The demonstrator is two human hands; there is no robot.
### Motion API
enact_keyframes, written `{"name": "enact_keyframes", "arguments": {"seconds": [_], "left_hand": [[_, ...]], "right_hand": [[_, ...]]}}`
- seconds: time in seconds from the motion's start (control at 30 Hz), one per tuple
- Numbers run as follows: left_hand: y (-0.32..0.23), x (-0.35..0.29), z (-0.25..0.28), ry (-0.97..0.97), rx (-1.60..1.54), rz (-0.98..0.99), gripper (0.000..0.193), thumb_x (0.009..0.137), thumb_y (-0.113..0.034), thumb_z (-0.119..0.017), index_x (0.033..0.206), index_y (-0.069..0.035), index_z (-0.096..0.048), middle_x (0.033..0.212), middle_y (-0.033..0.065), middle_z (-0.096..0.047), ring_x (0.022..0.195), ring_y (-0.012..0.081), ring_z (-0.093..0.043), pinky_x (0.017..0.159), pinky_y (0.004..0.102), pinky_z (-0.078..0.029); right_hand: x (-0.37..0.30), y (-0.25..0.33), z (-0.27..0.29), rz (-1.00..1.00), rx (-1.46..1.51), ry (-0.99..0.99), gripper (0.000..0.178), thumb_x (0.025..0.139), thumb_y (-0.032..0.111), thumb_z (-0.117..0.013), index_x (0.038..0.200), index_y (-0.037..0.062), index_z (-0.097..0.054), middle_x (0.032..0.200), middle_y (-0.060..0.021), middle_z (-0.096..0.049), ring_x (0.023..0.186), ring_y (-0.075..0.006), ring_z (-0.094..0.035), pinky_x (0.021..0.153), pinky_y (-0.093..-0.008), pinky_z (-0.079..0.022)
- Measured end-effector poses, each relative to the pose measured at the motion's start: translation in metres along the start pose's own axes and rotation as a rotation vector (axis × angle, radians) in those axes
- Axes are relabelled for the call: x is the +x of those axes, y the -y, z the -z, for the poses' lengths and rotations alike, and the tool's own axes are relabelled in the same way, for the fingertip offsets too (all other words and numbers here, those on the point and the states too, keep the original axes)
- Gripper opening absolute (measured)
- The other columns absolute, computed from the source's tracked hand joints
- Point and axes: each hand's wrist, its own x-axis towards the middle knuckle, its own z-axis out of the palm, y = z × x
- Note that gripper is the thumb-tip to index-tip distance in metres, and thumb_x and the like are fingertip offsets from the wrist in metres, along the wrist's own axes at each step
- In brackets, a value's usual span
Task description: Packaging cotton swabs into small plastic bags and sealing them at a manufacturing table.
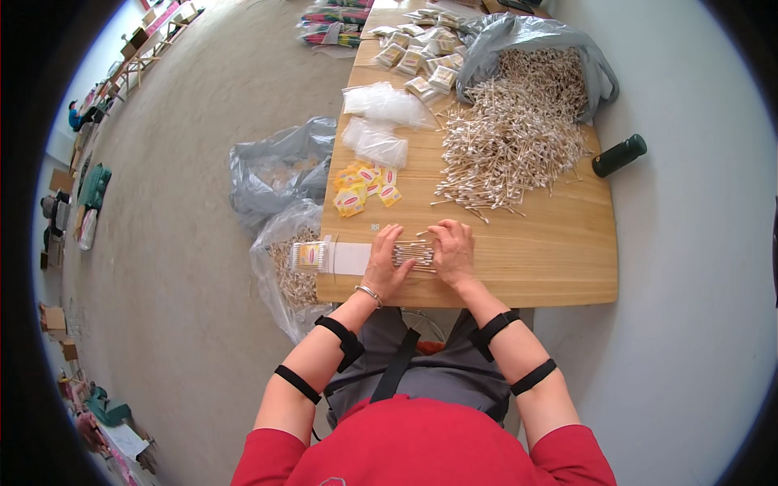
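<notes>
At centre are one left hand (386, 263), one right hand (455, 253) and one bracelet (369, 294). One table (551, 255) carries one green bottle (619, 156), two stacks of plastic sleeves (381, 148), over a dozen packets (442, 78) and swabs (512, 138) too many to count.

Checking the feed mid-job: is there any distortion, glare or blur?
Head view: fisheye bows the right edge of the light-brown wooden table, corners black; head view: pale sheen on the crumpled grey plastic bag atop it; head view: bare left hand and bare right hand look fairly sharp.
</notes>
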Motion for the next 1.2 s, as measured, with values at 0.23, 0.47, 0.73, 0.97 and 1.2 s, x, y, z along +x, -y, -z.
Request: {"name": "enact_keyframes", "arguments": {"seconds": [0.23,0.47,0.73,0.97,1.2], "left_hand": [[-0.002,-0.001,-0.004,0.113,0.233,-0.112,0.049,0.077,-0.015,-0.069,0.120,0.004,-0.051,0.130,0.0180,-0.047,0.128,0.0347,-0.037,0.107,0.0411,-0.032],[-0.003,-0.001,-0.003,0.128,0.228,-0.098,0.049,0.077,-0.015,-0.069,0.119,0.004,-0.051,0.130,0.0180,-0.046,0.129,0.0346,-0.037,0.107,0.0410,-0.032],[-0.005,0.001,-0.003,0.108,0.137,-0.088,0.043,0.079,-0.014,-0.068,0.117,0.000,-0.053,0.128,0.0180,-0.048,0.127,0.0349,-0.039,0.106,0.0408,-0.033],[0.010,-0.009,-0.009,-0.190,-0.494,0.203,0.037,0.096,-0.018,-0.046,0.128,0.001,-0.047,0.129,0.0138,-0.051,0.126,0.0228,-0.042,0.105,0.0319,-0.031],[0.009,-0.014,-0.020,-0.213,-0.653,0.228,0.050,0.100,-0.035,-0.037,0.133,0.003,-0.043,0.134,0.0117,-0.047,0.124,0.0183,-0.042,0.105,0.0300,-0.030]], "right_hand": [[0.011,-0.034,0.013,0.004,-0.127,-0.011,0.018,0.079,0.015,-0.063,0.096,0.0179,-0.068,0.103,-0.0003,-0.054,0.100,-0.0236,-0.049,0.086,-0.0383,-0.042],[0.016,-0.035,0.019,-0.148,-0.129,-0.106,0.011,0.076,0.017,-0.068,0.087,0.0177,-0.068,0.101,-0.0006,-0.054,0.100,-0.0236,-0.048,0.085,-0.0388,-0.042],[0.008,-0.037,0.019,-0.177,-0.188,-0.105,0.017,0.077,0.014,-0.065,0.095,0.0135,-0.065,0.105,-0.0042,-0.053,0.104,-0.0261,-0.047,0.090,-0.0387,-0.039],[-0.028,-0.003,-0.007,-0.277,0.315,-0.247,0.032,0.089,0.015,-0.050,0.116,-0.0008,-0.050,0.128,-0.0192,-0.043,0.123,-0.0350,-0.038,0.104,-0.0425,-0.030],[-0.020,0.047,-0.035,-0.249,0.654,-0.141,0.041,0.092,0.017,-0.045,0.126,-0.0043,-0.041,0.142,-0.0213,-0.030,0.134,-0.0354,-0.027,0.110,-0.0411,-0.021]]}}
